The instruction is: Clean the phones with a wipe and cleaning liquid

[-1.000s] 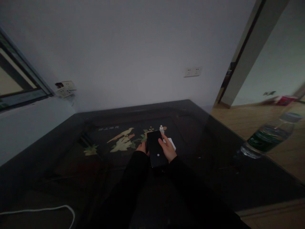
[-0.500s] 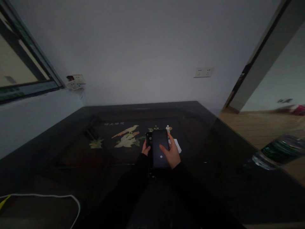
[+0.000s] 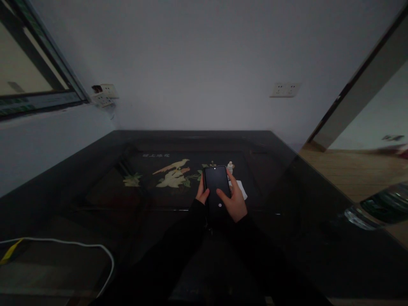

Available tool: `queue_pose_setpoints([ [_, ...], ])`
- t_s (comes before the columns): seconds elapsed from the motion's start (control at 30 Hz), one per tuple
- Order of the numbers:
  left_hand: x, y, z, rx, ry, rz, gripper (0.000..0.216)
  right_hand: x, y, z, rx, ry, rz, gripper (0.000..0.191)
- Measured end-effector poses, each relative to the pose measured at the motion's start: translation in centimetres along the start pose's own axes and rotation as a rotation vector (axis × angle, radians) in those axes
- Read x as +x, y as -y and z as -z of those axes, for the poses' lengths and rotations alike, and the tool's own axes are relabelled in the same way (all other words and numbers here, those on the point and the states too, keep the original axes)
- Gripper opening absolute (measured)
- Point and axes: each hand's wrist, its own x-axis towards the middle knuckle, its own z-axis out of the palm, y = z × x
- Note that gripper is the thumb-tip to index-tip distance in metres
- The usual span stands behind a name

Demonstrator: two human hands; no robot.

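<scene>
Head camera, looking down over a dark, glossy desk (image 3: 293, 246) with a flower-and-bird inlay (image 3: 172, 178): a black smartphone (image 3: 214, 182) sits between two bare hands, near the middle of the view. Its long axis runs almost straight away from the person, top end farthest, screen facing up. The left hand (image 3: 202, 192) has its grip along the left edge, thumb at the rim. The right hand (image 3: 236, 200) grips the right edge, its thumb reaching in over the glass. A small round icon (image 3: 219, 205) glows low on the screen, just below the right thumb and farther from the left one. Whether the phone touches the desk is too dark to tell. Just beyond the right fingers stands a small white bottle (image 3: 230, 166); a white sheet (image 3: 242, 190) lies beside that hand.
</scene>
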Motion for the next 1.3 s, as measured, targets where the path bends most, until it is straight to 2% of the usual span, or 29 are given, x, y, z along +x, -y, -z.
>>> queue_pose_setpoints([
  [0.1, -0.6, -0.6, -0.3, 0.004, 0.019, -0.001, 0.106, -0.1, -0.1, -0.1, -0.056, -0.007, 0.055, 0.071],
  [0.2, -1.0, -0.6, -0.5, 0.015, -0.014, 0.0, 0.101, -0.3, 0.0, -0.3, -0.21, -0.015, 0.151, 0.067],
  [0.4, -1.7, -0.5, -0.8, 0.088, -0.007, -0.045, 0.101, -0.7, 0.4, -0.5, -0.554, -0.145, 0.217, 0.064],
  [0.5, -2.2, -1.2, -1.1, 0.084, 0.007, -0.054, 0.094, -0.6, 0.2, -0.4, -0.537, -0.094, 0.212, 0.059],
  [0.63, -2.9, -1.9, -1.3, 0.148, -0.027, -0.043, 0.097, -0.5, 0.3, -0.4, -0.391, 0.041, 0.193, 0.057],
  [0.8, -2.6, -2.2, -0.9, 0.107, -0.085, 0.021, 0.097, 0.1, 0.5, 0.4, -0.115, 0.177, 0.054, 0.059],
  [0.9, -1.9, -2.9, -0.2, 0.053, -0.097, -0.019, 0.094, 0.6, 0.0, 1.9, 0.108, 0.277, -0.214, 0.064],
  [0.97, -1.5, -3.7, 0.3, 0.067, -0.142, -0.054, 0.091, 0.8, -0.3, 2.9, 0.201, 0.453, -0.425, 0.067],
  [1.03, -1.4, -4.4, 0.6, 0.081, -0.153, -0.068, 0.087, 0.7, -0.5, 3.5, 0.242, 0.661, -0.539, 0.063],
  [1.07, -1.4, -4.7, 0.7, 0.082, -0.142, -0.064, 0.087, 0.6, -0.6, 3.6, 0.259, 0.724, -0.554, 0.058],
  [1.13, -1.5, -5.0, 0.7, 0.075, -0.097, -0.051, 0.085, 0.4, -0.7, 3.4, 0.285, 0.759, -0.544, 0.05],
  [1.3, -1.8, -5.2, 0.3, 0.026, -0.05, -0.054, 0.082, 0.0, -1.1, 2.7, 0.265, 0.701, -0.518, 0.04],
])
